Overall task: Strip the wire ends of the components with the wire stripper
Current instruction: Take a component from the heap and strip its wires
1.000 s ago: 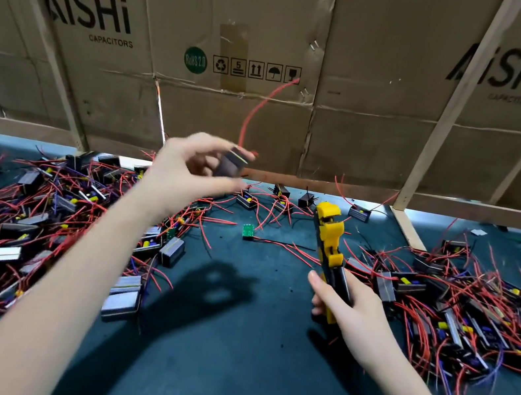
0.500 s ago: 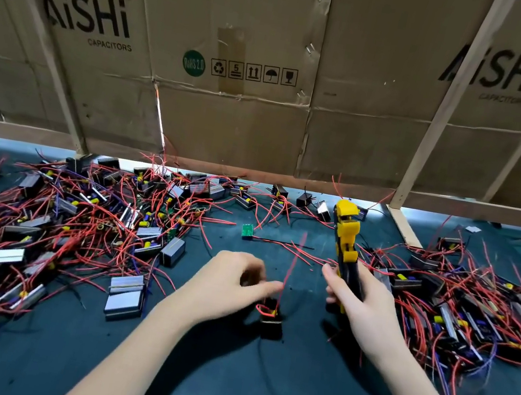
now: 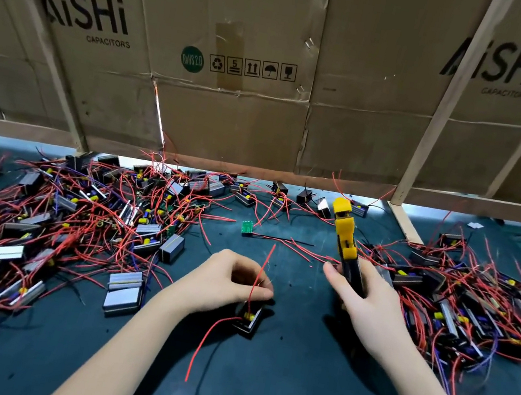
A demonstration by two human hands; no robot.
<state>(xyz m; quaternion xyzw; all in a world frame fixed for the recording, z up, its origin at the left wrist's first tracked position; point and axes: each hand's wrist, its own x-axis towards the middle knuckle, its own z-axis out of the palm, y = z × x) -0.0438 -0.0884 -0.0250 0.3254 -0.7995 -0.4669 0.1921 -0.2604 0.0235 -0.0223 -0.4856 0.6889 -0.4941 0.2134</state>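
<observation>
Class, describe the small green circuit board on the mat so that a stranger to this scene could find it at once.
Start at the dark green mat under the cardboard wall. Between the two heaps of red-wired components lies a clear strip; the green circuit board sits at its far end, left of the yellow wire stripper. It alone is bare, flat and bright green, not a black or grey box.

— Item one, the table mat (image 3: 287, 393): dark teal, matt, looks rubbery, specked with bits.

— Behind the mat, cardboard wall (image 3: 230, 122): brown corrugated paper, dull, creased, stapled, with bare wooden battens (image 3: 439, 124).

— On the mat, wire stripper (image 3: 344, 236): yellow plastic head, smooth, slight sheen; black handles.

— Left of the stripper, components (image 3: 125, 292): grey brushed-metal cases, some black plastic. Red wires (image 3: 209, 341): glossy plastic insulation.
</observation>
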